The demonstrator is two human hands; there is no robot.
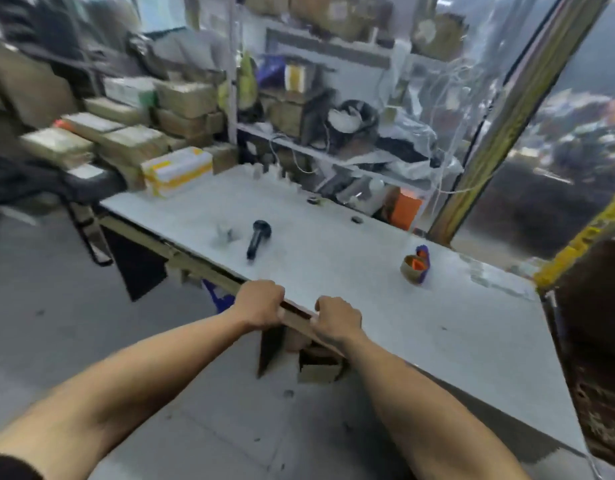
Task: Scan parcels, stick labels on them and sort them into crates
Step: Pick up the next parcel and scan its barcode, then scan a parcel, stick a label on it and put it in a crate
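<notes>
Both my hands curl over the near edge of the white worktable [420, 341]. My left hand [261, 303] and my right hand [337, 320] grip that edge a short way apart, fingers wrapped over the top. A black handheld scanner [258, 238] lies flat on the tabletop beyond my hands. A stack of brown cardboard parcels [132, 140] is piled at the far left of the table, with a white and yellow box [177, 170] in front. The view is blurred.
A roll of brown tape with an orange and purple dispenser [416, 266] stands on the right part of the table. Metal shelving [333, 140] full of clutter rises behind it. A cardboard box [319, 368] sits on the floor under the table edge. Grey floor lies left.
</notes>
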